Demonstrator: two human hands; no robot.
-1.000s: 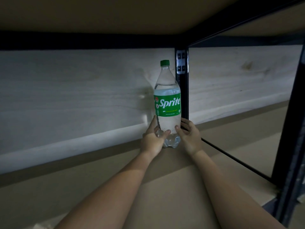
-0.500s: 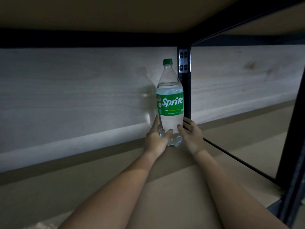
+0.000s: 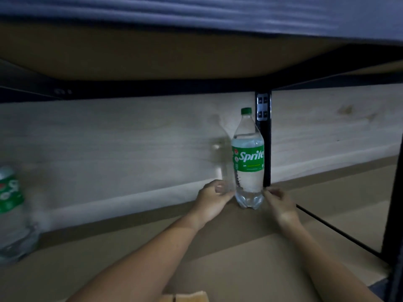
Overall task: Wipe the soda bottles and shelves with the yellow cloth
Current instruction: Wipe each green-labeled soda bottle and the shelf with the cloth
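The left hand sits just left of the Sprite bottle's base, fingers loosely curled and blurred, and whether its fingertips touch the plastic or stand just clear cannot be told; it grips nothing that shows. Going from the left edge, a second Sprite bottle stands at the frame's edge on the brown shelf board, blurred, with clear liquid visible in its lower part. Further right, the upright Sprite bottle stands at the back of the board against the pale wooden back panel and just in front of the black upright post; its green cap is on and the clear soda fills it to about the top edge of the green label, with the neck above empty. The right hand lies just right of the bottle's base, fingers partly curled toward it and holding nothing. A yellowish cloth peeks in at the bottom edge, near the person and in neither hand. Judging by this, the step in hand is setting the bottle in its place at the back corner, not wiping. The next move would call for reaching back to the cloth, then taking it to the bare board or to the bottle at the left.
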